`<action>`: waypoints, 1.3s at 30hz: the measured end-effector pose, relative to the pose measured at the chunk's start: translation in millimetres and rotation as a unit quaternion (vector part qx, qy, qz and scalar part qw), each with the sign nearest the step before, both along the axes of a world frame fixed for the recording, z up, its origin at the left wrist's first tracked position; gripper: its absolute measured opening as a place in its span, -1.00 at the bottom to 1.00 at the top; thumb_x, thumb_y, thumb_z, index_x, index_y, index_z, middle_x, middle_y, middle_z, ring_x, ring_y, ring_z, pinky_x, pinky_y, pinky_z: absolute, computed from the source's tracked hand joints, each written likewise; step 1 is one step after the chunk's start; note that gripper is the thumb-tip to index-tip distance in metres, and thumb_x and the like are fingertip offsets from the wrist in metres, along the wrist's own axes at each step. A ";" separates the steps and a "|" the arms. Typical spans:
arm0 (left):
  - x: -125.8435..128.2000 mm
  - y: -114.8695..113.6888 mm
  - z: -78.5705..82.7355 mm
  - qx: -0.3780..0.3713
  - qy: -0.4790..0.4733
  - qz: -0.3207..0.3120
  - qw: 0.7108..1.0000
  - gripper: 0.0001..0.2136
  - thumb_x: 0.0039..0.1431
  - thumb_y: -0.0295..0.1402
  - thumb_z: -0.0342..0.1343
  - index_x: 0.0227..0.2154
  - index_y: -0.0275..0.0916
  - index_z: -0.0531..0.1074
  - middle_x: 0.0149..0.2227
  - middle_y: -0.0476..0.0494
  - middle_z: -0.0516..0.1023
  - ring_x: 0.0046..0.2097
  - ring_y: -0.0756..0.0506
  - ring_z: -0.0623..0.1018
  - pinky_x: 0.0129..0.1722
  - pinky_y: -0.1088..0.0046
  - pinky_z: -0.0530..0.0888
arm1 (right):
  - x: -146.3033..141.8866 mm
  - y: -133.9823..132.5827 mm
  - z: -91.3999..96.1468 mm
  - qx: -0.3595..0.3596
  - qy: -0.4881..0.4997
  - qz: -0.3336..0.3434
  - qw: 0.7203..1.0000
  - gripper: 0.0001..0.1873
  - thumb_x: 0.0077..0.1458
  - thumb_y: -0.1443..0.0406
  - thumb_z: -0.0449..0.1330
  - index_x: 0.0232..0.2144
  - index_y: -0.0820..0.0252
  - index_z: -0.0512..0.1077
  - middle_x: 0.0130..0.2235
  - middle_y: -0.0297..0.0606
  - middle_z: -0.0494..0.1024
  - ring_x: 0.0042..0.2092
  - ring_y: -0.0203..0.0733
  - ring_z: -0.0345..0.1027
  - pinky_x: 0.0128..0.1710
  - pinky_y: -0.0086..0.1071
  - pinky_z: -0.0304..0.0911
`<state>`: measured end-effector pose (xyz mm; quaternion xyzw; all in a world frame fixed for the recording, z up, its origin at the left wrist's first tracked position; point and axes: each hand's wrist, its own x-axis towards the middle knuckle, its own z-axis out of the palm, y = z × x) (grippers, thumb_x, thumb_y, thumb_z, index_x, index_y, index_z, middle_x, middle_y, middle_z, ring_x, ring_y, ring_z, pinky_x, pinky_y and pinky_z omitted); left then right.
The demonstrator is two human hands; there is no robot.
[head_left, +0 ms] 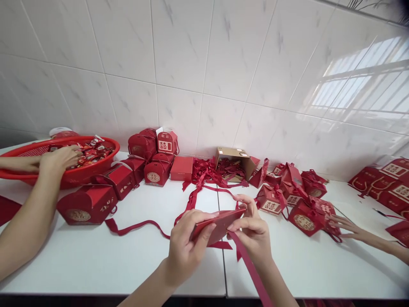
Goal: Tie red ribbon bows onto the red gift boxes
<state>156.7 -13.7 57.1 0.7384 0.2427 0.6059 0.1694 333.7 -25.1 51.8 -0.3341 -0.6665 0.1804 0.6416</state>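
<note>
Crimson ribbon [250, 265], red boxes [86, 201] (some gold-patterned), grey-veined white tiles [179, 47].

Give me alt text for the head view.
A person's left hand holds a flat red card and the right hand a ribbon, above a white table. Red boxes sit beyond; at left, another person's hand is in a red basket.

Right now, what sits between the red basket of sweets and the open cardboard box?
In the head view, red gift boxes, a squarish red box and a heap of red ribbons lie between basket and cardboard box.
</note>
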 end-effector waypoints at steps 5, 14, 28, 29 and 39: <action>-0.4 -1.4 0.6 0.051 0.014 0.003 0.999 -0.82 0.20 -0.57 0.08 -0.17 -0.23 0.42 -0.31 -0.11 0.58 -0.30 -0.04 0.55 -0.29 0.44 0.49 | -6.6 -0.9 -1.9 -0.025 0.024 0.014 0.999 -0.93 0.04 0.26 0.35 -0.42 -0.09 0.61 0.01 -0.23 0.39 0.09 0.00 0.26 -0.07 -0.20 0.26; -4.2 -1.6 -0.1 0.065 0.006 0.009 0.998 -0.79 0.19 -0.59 0.08 -0.14 -0.25 0.41 -0.30 -0.13 0.58 -0.28 -0.05 0.55 -0.28 0.42 0.49 | -9.9 -1.6 -1.3 -0.046 0.053 0.008 0.998 -0.91 0.03 0.30 0.34 -0.45 -0.08 0.60 0.00 -0.23 0.41 0.04 -0.02 0.30 -0.13 -0.22 0.30; -6.7 -2.3 -1.5 0.116 0.023 0.031 0.992 -0.69 0.18 -0.64 0.06 -0.04 -0.26 0.39 -0.27 -0.15 0.62 -0.27 -0.06 0.55 -0.26 0.40 0.48 | -15.6 -2.4 -5.1 0.035 -0.050 -0.081 0.995 -0.86 0.08 0.38 0.27 -0.41 -0.01 0.55 -0.03 -0.24 0.37 0.07 -0.02 0.22 0.07 -0.09 0.18; -6.9 -2.5 -1.4 0.115 0.027 0.034 0.992 -0.69 0.18 -0.64 0.06 -0.04 -0.26 0.39 -0.28 -0.15 0.62 -0.28 -0.06 0.55 -0.27 0.40 0.48 | -15.6 -3.0 -4.4 0.039 -0.059 -0.087 0.994 -0.87 0.08 0.38 0.26 -0.41 0.00 0.54 -0.03 -0.23 0.37 0.07 -0.02 0.22 0.06 -0.10 0.18; -7.2 -0.6 -3.9 0.125 0.058 0.056 0.989 -0.70 0.20 -0.61 0.03 -0.04 -0.22 0.37 -0.32 -0.10 0.62 -0.32 -0.05 0.55 -0.29 0.40 0.45 | -17.1 -9.8 -3.1 -0.018 -0.090 -0.137 0.986 -0.91 0.13 0.25 0.25 -0.43 0.01 0.53 -0.06 -0.21 0.40 0.03 0.05 0.27 0.11 0.03 0.05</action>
